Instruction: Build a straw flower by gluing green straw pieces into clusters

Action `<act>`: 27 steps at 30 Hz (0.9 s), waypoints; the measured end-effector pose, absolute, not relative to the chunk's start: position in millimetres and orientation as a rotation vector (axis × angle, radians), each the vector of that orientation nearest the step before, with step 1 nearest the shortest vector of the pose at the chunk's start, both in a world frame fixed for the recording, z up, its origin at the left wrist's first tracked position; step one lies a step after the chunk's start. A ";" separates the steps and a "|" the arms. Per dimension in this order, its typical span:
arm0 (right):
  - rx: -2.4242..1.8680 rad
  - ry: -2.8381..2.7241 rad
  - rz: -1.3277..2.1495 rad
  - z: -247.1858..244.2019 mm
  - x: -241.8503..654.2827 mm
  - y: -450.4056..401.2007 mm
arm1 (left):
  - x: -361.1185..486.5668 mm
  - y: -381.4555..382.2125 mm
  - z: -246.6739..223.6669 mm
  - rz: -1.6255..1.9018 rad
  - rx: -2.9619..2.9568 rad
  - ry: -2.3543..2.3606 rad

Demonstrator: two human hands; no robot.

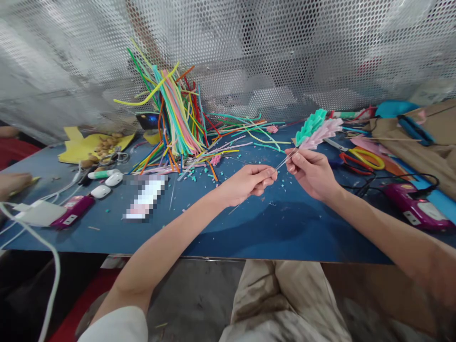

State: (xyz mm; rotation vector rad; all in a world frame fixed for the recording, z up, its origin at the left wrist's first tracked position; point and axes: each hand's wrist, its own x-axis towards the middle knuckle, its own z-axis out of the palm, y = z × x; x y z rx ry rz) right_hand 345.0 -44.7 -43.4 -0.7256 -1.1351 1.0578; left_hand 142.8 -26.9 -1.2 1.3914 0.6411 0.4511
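Our right hand [309, 172], thumb and fingertips pinching thin wire stems; teal fuzzy spike [312, 126] and pale-pink fuzzy spike [322, 135], just above it; our left hand [254, 180], pinching the stems' lower part.

Both forearms extend over the near side, converging at centre. The left hand [254, 181] is closed, thumb against curled fingers, its wrist roughly straight. The right hand [309, 171], slightly farther out, pinches with thumb and forefinger, remaining fingers curled. The hands are close together, fingertips facing inward.
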 end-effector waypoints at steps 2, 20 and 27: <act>-0.734 -1.153 1.046 -43.6 344.6 -45.5 | 143.4 -27.3 -1.3 0.443 1.371 0.647; -0.817 -1.120 1.046 -50.7 337.3 -44.0 | 149.8 -28.6 -21.6 0.665 2.066 0.881; -0.765 -1.089 1.104 -51.3 338.1 -45.3 | 152.5 -27.1 -26.8 0.745 2.270 0.842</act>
